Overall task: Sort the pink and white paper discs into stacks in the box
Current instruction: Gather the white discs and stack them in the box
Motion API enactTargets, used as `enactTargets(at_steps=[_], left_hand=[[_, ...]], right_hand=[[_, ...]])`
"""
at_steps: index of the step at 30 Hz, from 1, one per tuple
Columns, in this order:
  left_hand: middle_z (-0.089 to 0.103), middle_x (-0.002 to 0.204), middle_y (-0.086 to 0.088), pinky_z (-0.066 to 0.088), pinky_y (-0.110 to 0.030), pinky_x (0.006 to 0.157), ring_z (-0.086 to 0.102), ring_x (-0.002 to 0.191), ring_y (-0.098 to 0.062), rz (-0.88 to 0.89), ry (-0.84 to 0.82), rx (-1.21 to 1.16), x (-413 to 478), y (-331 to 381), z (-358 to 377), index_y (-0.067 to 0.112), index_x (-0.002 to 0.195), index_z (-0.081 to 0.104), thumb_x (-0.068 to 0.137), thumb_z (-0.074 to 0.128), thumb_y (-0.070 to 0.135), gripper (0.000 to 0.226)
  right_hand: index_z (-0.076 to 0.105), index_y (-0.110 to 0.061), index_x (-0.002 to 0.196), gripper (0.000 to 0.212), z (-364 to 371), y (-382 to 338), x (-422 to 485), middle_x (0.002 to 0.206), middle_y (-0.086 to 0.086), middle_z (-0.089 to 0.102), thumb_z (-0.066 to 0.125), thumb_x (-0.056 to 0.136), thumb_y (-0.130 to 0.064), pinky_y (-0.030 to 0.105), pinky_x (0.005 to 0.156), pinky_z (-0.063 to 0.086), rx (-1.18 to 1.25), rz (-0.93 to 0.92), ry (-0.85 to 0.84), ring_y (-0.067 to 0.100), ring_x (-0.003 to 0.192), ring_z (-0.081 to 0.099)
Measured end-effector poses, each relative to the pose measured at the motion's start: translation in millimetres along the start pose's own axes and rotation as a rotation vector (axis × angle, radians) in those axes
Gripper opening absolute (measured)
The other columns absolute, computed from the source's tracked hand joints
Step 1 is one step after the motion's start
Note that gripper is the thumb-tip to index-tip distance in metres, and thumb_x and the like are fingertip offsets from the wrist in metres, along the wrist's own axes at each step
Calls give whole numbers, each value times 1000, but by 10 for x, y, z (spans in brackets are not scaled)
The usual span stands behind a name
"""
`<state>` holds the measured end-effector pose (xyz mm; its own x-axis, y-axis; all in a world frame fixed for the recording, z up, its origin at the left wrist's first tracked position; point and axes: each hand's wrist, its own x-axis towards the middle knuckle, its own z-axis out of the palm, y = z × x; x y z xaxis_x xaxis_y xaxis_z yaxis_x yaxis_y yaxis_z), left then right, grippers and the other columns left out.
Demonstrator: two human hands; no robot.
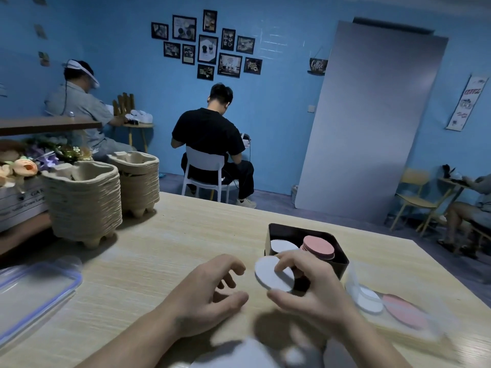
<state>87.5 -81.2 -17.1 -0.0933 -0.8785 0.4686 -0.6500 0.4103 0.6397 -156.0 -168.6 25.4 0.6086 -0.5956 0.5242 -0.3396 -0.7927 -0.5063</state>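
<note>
Paper discs sit in two stacks inside a small black box (338, 264) on the right half of the table (186, 235): a white stack (283, 245) on the left side and a taller pink stack (318, 247) just beside it on the right. Right in front of the box, on its near side, the person's right grip (313, 285) is pinching one white disc (273, 274), thumb below its near edge and fingertips on its face, so the disc stands tilted above the table. The left grip (210, 296) hovers just to the left of that disc, released, with fingers loosely curved and nothing in it. Further right and nearer, another white disc (368, 298) and a pink disc (403, 310) lie side by side and overlapping, with something clear and blurred around them that I cannot make out. A clear lid with a blue rim (34, 285) lies at the near left edge. Two piles of nested pulp cup trays (85, 200) stand at the far left of the table, next to some artificial flowers (24, 166). Beyond the table, a person in a black shirt (210, 139) sits on a white chair facing the blue wall.
</note>
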Motion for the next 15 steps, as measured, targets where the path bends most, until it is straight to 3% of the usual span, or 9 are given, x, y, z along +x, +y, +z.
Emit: enactTargets(at_steps=[3,6,10,15], left_hand=[[57,113,20,55,-20,71,59,101,-11,10,32,44,-2,-3,-10,34,114,56,92,61,49,27],[56,110,20,54,-17,67,58,98,-10,8,24,52,3,0,-12,35,114,55,93,59,51,26],[56,108,20,56,-22,65,57,96,-11,5,28,58,9,5,-19,36,113,56,93,58,53,26],[56,108,22,51,-14,70,56,100,-7,14,11,140,17,-3,-21,37,111,56,93,59,52,24]], right_hand=[[65,-31,87,29,-257,74,200,96,-11,69,78,69,-49,29,76,49,-30,99,141,10,87,62],[65,-31,86,25,-428,216,449,83,-5,69,83,74,-43,32,68,49,-121,223,139,12,68,57],[63,-32,83,25,-475,350,667,76,-7,71,83,76,-45,31,72,52,-216,304,99,13,75,64],[62,-30,85,27,-301,501,758,79,-14,63,80,75,-48,25,67,45,-244,306,6,5,78,57]])
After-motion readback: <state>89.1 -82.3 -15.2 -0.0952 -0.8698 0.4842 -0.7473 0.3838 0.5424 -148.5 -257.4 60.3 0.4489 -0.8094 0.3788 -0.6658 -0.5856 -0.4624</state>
